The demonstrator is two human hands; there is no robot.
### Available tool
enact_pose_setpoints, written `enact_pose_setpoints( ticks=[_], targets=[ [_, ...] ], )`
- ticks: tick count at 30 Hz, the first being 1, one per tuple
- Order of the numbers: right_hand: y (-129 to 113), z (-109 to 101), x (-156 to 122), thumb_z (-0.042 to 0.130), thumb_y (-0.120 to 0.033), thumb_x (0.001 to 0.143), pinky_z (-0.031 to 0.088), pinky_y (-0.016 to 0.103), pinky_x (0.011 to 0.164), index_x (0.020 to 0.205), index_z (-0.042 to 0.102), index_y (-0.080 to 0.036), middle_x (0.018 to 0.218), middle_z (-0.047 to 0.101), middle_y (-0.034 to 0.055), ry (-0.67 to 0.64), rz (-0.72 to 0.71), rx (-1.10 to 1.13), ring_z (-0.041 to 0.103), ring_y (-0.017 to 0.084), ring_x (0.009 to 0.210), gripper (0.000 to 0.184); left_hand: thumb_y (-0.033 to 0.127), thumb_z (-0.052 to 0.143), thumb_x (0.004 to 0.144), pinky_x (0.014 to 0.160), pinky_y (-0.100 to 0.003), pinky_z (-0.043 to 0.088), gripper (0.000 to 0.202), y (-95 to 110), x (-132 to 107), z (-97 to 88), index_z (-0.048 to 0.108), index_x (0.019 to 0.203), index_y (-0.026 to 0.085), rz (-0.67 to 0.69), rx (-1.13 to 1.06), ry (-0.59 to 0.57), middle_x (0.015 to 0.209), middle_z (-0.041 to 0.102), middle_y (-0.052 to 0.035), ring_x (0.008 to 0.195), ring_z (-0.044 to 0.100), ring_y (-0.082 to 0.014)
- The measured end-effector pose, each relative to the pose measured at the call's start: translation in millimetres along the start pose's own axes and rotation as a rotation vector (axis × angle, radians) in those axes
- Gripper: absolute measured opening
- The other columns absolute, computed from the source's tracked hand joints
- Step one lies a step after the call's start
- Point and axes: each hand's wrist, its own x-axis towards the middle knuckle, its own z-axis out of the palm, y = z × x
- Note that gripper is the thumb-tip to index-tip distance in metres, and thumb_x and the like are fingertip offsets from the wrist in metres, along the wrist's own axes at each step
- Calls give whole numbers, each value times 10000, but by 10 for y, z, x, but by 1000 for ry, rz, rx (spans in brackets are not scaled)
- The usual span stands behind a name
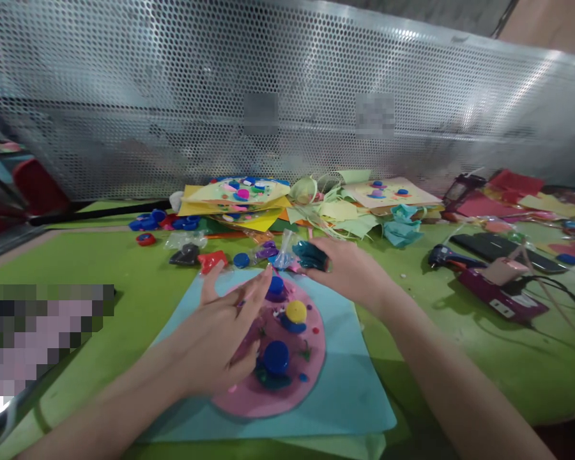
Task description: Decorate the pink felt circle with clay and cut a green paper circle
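My left hand [220,338] hovers over the left part of a pink oval [297,390], fingers stretched and apart, hiding some of it. The oval lies on a light blue sheet [364,402]. On it sit blue bottle caps [276,356], a yellow cap [296,312], dark blue clay and small coloured dots. My right hand [352,268], beyond the sheet's far edge, is closed around a dark teal clay packet [310,254] in shiny wrapping. Close by lie a red clay packet [213,260], a black one [186,254], a purple one [267,250] and a loose blue cap [241,260].
Decorated yellow cards [234,198] and paper scraps [349,214] are heaped along the back, before a perforated metal panel [268,83]. At right are a glue gun [453,257], a maroon power strip [501,297] with cables and a black phone-like slab [508,252]. A blurred-out device [43,348] stands at left.
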Motion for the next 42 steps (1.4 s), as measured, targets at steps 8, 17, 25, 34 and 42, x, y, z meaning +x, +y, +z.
enact_pose_setpoints(
  ticks=[8, 17, 25, 34, 42],
  targets=[
    [15, -8, 14, 584, -399, 812, 396, 277, 620, 974, 602, -199, 943, 689, 59, 2, 8, 4, 625, 241, 833, 258, 196, 391, 816, 1030, -610, -162, 857, -78, -15, 19, -243, 1388, 118, -20, -27, 42, 957, 729, -89, 1057, 591, -273],
    [242, 100, 67, 539, -318, 825, 435, 314, 711, 1197, 502, -166, 1087, 650, 124, -6, 47, 114, 611, 266, 932, 404, 232, 395, 842, 1050, -621, -79, 828, -69, 4, 25, -213, 1402, 177, -37, -78, 104, 988, 724, -58, 1063, 594, -269],
    [-36, 190, 28, 629, -306, 777, 443, 291, 649, 1113, 506, -148, 924, 657, 78, 1, -152, 207, 609, 211, 772, 391, 483, 454, 842, 817, -372, 483, 378, -95, 140, 7, 576, 1086, 221, -452, -630, 309, 977, 722, -48, 979, 633, -252],
    [-130, 205, 22, 531, -268, 882, 458, 259, 712, 903, 621, -205, 863, 687, 29, 46, -295, 432, 616, 162, 799, 112, 332, 467, 857, 807, -371, 424, 244, -101, 137, -44, 607, 695, 214, -358, -526, 290, 792, 700, 1, 808, 617, -208],
    [-132, 227, 22, 592, -225, 851, 476, 274, 698, 737, 686, -204, 720, 707, 31, 189, -366, 508, 619, 163, 709, 149, 263, 498, 832, 925, -499, 287, 155, -67, 140, -28, 600, 723, 224, -308, -385, 322, 852, 689, -2, 911, 587, -246]
  ],
)
